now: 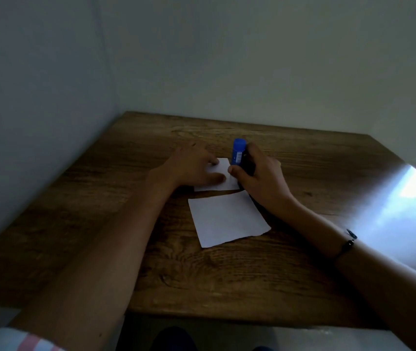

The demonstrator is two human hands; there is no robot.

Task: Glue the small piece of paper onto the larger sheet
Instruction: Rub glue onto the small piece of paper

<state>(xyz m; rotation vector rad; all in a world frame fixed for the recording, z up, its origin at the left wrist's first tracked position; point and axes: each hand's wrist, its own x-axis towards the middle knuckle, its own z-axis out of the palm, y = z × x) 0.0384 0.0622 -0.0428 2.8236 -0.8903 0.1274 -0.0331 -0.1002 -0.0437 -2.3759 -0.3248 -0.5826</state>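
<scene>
A small white piece of paper (223,182) lies flat on the wooden table (303,173), just beyond a larger white sheet (227,220). My left hand (191,165) rests on the small piece, fingers spread and pressing its left part down. My right hand (257,173) grips a blue glue stick (238,154), held nearly upright with its lower end down at the right edge of the small piece. The stick's tip is hidden by my fingers. The two papers lie apart, with a thin strip of table between them.
Pale walls close the table in at the left and the back. The table's right part shines with bright window light (409,198). A dark band sits on my right wrist (347,245). The front table edge (227,317) runs just above my lap.
</scene>
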